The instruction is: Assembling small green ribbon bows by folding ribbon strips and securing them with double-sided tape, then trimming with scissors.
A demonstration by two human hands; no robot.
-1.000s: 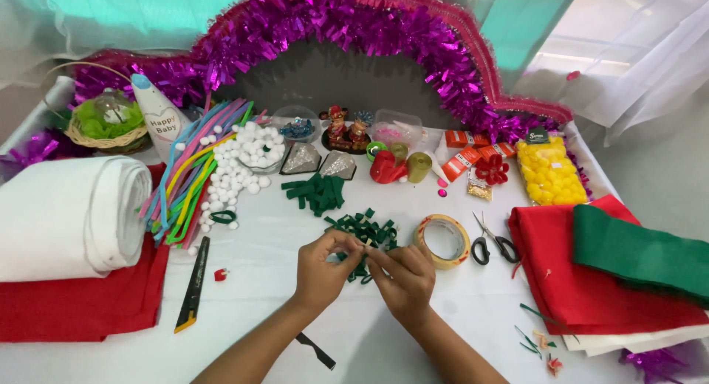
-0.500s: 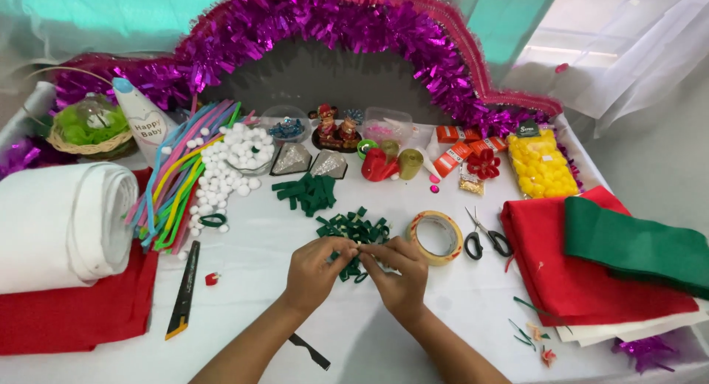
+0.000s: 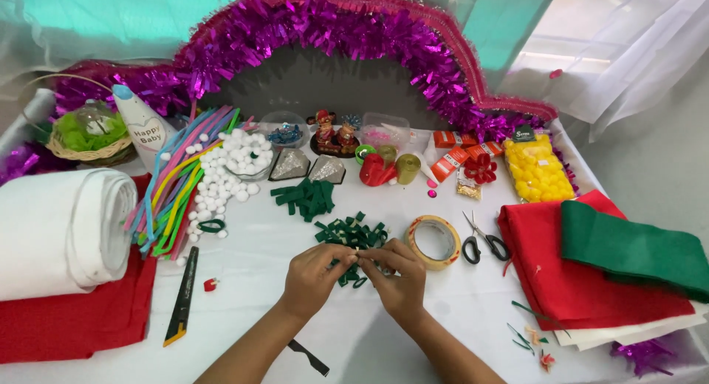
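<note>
Yellow pom-pom bag [image 3: 537, 170] upper right; orange boxes [image 3: 452, 151] beside it. Left hand [image 3: 314, 278] and right hand [image 3: 399, 275] pinch a small dark green felt piece [image 3: 355, 260], centre frame.

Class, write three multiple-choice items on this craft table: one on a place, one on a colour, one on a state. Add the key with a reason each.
1. Where do the scissors lie?
A. right of the tape roll
B. on the white felt roll
C. in the basket

2. What colour is the felt on top of the red felt?
A. yellow
B. green
C. blue

3. What are the hands doing?
A. resting flat
B. cutting
C. pinching green felt pieces

Key: 1 A, scissors beside the tape. 2 B, green felt lies over red. 3 C, left hand and right hand meet at the green pieces.
</note>
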